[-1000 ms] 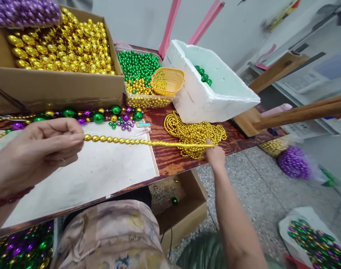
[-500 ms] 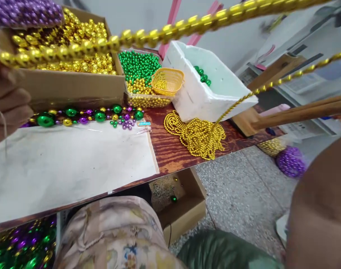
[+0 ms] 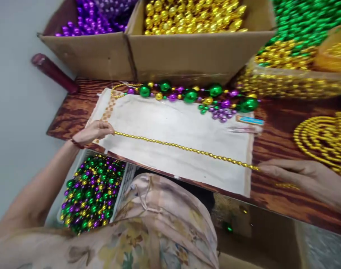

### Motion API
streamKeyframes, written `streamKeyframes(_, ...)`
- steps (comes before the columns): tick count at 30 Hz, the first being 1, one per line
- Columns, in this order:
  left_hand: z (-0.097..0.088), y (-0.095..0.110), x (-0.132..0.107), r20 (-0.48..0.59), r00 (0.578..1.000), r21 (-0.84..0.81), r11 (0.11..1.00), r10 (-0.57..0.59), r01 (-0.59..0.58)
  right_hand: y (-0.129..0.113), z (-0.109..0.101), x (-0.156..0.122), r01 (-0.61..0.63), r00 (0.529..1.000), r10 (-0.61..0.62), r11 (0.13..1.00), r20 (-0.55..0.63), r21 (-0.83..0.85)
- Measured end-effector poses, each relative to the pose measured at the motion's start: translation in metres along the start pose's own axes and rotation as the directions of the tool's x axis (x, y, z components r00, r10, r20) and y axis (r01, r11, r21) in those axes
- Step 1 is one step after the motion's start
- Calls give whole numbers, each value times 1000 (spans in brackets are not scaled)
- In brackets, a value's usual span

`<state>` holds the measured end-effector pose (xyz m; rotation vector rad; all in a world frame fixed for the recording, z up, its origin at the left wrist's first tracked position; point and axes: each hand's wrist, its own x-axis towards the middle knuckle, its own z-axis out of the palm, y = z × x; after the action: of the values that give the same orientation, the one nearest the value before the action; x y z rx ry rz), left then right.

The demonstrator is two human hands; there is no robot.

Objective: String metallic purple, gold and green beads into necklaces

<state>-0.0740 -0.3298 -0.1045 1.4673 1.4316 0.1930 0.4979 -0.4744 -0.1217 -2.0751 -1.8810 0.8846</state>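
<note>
A gold bead strand is stretched taut over the white cloth on the table. My left hand pinches its left end near the cloth's left edge. At the right, past the cloth, my right hand grips the strand between thumb and fingers; a short gold piece shows below that hand. Along the cloth's far edge lies a string of green, gold and purple beads. Small purple beads sit in a cluster beside thread snips and a small blue-and-orange packet.
Cardboard boxes of purple beads and gold beads stand behind. A clear tub of green and gold beads and coiled gold strands are at right. Below the table are a bin of mixed beads and a cardboard box.
The view has swung left. The gold strand, earlier raised high across the view, is now lowered and stretched over the cloth. Both hands now show, and the strand no longer visibly leads from the coil.
</note>
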Motion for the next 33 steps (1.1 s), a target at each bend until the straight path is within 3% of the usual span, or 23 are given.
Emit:
streamKeyframes(1, 3, -6, -4, -1, 1000, 66, 997, 28, -28, 8, 12, 5, 9, 992, -13, 999, 123, 35)
streamKeyframes(3, 10, -18, -11, -23, 996, 167, 982, 92, -87, 24, 34, 11, 67, 969, -80, 996, 236, 59)
streamKeyframes(7, 22, -46, -26, -75, 994, 214, 975, 76, -58, 38, 70, 6, 217, 965, -203, 974, 166, -70)
streamKeyframes(10, 28, -68, -33, -106, 992, 202, 978, 66, -43, 25, 89, -6, 279, 960, -262, 924, 97, -261)
streamKeyframes(14, 32, -83, -36, -113, 988, 191, 978, 102, -79, -24, 104, -14, 318, 928, -371, 817, -16, -481)
streamKeyframes(17, 31, -85, -35, -119, 988, 190, 979, 96, -73, -62, 117, -8, 423, 885, -465, 814, -9, -398)
streamKeyframes(20, 30, -83, -34, -125, 988, 186, 980, 89, -64, -78, 129, 1, 477, 867, -497, 806, 38, -349)
streamKeyframes(24, 31, -80, -36, -131, 987, 180, 981, 95, -71, -72, 138, 5, 505, 856, -515, 809, 53, -299)
streamKeyframes(28, 29, -87, -40, -153, 983, 167, 983, 103, -78, -61, 146, 3, 466, 885, -464, 882, 46, -73)
streamKeyframes(30, 29, -93, -44, -163, 980, 192, 978, 114, -82, -64, 148, -1, 413, 909, -413, 911, 66, 2)
streamKeyframes(33, 32, -98, -51, -179, 976, 244, 967, 122, -77, -76, 149, -8, 427, 900, -427, 904, 88, 12)
